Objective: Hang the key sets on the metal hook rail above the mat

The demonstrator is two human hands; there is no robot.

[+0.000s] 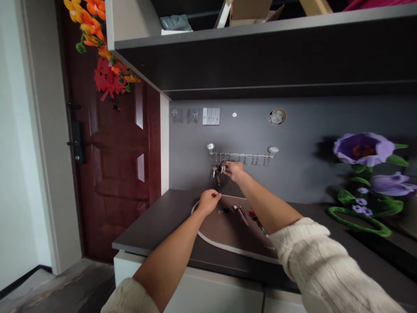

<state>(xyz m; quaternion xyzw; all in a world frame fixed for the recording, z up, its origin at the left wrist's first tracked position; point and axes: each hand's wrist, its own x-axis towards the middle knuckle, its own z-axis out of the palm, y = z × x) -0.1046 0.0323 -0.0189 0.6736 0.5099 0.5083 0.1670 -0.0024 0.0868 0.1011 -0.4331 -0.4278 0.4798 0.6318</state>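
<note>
My right hand [233, 170] reaches up to the metal hook rail [243, 154] on the grey wall, its fingers closed on a bunch of keys [218, 169] that hangs at the rail's left end. My left hand [209, 201] hovers over the dark counter [156, 226], fingers pinched together; whatever it holds is too small to make out. Just right of it, several more keys and key fobs [243, 213] lie on a brown oval mat [228, 234] with a white rim.
A dark red door [110, 165] with a black handle stands at the left. Purple artificial flowers [368, 174] occupy the counter's right side. A shelf [260, 26] with boxes hangs overhead. Wall switches [211, 116] and small hooks sit above the rail.
</note>
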